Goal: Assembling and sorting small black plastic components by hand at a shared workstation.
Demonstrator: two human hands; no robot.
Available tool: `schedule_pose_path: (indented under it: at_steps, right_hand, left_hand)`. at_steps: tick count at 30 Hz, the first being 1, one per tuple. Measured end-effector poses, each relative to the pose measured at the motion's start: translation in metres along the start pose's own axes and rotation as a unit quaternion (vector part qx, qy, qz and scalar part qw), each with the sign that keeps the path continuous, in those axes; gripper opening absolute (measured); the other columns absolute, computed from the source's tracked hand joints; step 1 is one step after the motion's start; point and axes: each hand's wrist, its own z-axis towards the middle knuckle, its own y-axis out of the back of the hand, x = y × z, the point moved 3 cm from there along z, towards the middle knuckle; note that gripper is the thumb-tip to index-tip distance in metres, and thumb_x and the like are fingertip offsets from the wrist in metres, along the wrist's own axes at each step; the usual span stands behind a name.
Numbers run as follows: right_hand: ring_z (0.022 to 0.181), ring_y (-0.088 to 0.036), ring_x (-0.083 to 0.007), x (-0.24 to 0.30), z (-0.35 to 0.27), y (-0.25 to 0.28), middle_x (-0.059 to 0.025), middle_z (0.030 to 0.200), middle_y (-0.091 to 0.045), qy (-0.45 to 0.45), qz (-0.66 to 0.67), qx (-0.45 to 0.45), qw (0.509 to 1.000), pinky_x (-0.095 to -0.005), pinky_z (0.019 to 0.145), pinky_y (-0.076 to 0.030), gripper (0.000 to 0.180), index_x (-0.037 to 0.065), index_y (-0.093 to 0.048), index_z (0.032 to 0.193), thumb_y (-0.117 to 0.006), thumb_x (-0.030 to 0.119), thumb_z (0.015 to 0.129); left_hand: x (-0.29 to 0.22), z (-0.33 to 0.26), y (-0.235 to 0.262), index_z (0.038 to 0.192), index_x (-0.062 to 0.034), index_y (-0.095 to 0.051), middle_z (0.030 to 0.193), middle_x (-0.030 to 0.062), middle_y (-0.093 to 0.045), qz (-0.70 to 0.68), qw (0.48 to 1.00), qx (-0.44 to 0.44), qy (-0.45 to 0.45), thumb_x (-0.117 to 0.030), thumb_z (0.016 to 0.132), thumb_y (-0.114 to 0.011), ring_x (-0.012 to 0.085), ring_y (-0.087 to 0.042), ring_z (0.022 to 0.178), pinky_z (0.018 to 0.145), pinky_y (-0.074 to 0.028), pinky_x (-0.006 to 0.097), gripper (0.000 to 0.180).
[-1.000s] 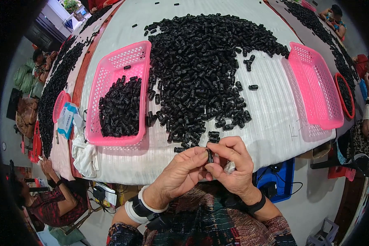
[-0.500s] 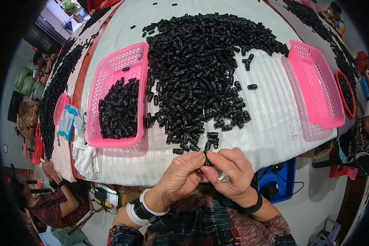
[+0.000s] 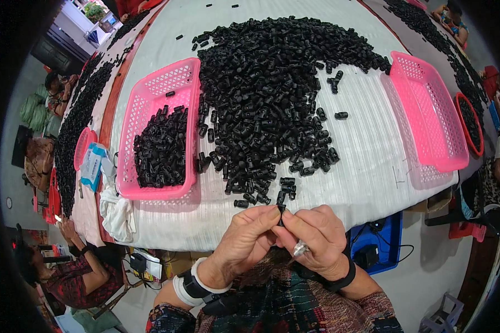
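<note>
"Any change?"
"Came a bit lower. Now pinching one small black piece (image 3: pixel 281 209) at lower middle, between left hand (image 3: pixel 244 236) and right hand (image 3: pixel 319 238), fingers closed tight."
"Put down yet?"
"No. Still gripped, so maybe still being worked on, below the pink basket (image 3: pixel 155 193)."

glossy black plastic pieces (image 3: pixel 261 100), pink plastic basket (image 3: pixel 194 127), matt white cloth (image 3: pixel 116 215)

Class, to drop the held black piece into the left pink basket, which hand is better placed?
Probably the left hand: it is nearer that pink basket. It and the right hand both pinch the black piece, but the right also carries a small shiny thing.
</note>
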Motion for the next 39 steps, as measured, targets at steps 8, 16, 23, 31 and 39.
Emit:
schedule_pose_path:
  at_steps: [8, 16, 23, 31, 39]
  right_hand:
    - [0.056, -0.052, -0.0166, 0.003, -0.001, 0.002, -0.0071, 0.075, -0.058, 0.002, 0.017, -0.007, 1.0, -0.0261, 0.044, -0.038, 0.032, 0.0, -0.064, 0.09, -0.075, 0.008, 0.062]
    - [0.054, -0.053, -0.016, 0.006, 0.0, 0.0, -0.0058, 0.072, -0.058, 0.013, 0.008, 0.004, 1.0, -0.0257, 0.044, -0.038, 0.036, 0.0, -0.062, 0.093, -0.076, 0.007, 0.061]
    - [0.054, -0.052, -0.0165, 0.009, 0.0, -0.002, -0.0056, 0.071, -0.057, 0.022, 0.015, 0.005, 1.0, -0.0258, 0.044, -0.038, 0.034, 0.0, -0.062, 0.092, -0.075, 0.008, 0.062]
    - [0.059, -0.051, -0.0212, -0.002, 0.017, 0.004, -0.0075, 0.068, -0.056, -0.23, 0.273, 0.175, 0.918, -0.0298, 0.054, -0.04, 0.015, 0.001, -0.056, 0.078, -0.062, 0.014, 0.08]
    - [0.055, -0.049, -0.0205, -0.006, 0.01, -0.004, -0.0086, 0.063, -0.051, -0.255, 0.26, 0.193, 0.911, -0.0298, 0.051, -0.039, 0.023, -0.001, -0.056, 0.073, -0.052, 0.016, 0.089]
  left_hand:
    - [0.001, -0.001, 0.0, 0.098, 0.003, -0.058, 0.087, 0.0089, -0.061, -0.015, 1.0, 0.015, -0.007, -0.013, 0.088, -0.054, 0.0127, -0.057, 0.074, 0.064, -0.047, 0.025, 0.019]
    - [-0.001, -0.004, 0.0, 0.098, 0.003, -0.059, 0.088, 0.0096, -0.061, -0.018, 1.0, 0.011, -0.019, -0.01, 0.088, -0.054, 0.0132, -0.057, 0.075, 0.063, -0.047, 0.026, 0.017]
    - [-0.002, -0.005, 0.003, 0.097, 0.0033, -0.059, 0.086, 0.0091, -0.061, -0.022, 1.0, -0.005, -0.016, -0.01, 0.088, -0.054, 0.0125, -0.057, 0.073, 0.062, -0.049, 0.026, 0.016]
    - [-0.019, -0.016, -0.001, 0.095, 0.0041, -0.058, 0.08, 0.0086, -0.059, 0.022, 0.998, 0.05, 0.017, -0.01, 0.088, -0.054, 0.0138, -0.056, 0.067, 0.058, -0.049, 0.027, 0.016]
    - [-0.018, -0.018, 0.0, 0.096, 0.0044, -0.058, 0.079, 0.0088, -0.059, 0.036, 0.997, 0.061, 0.031, -0.011, 0.088, -0.055, 0.0148, -0.057, 0.066, 0.059, -0.05, 0.027, 0.018]
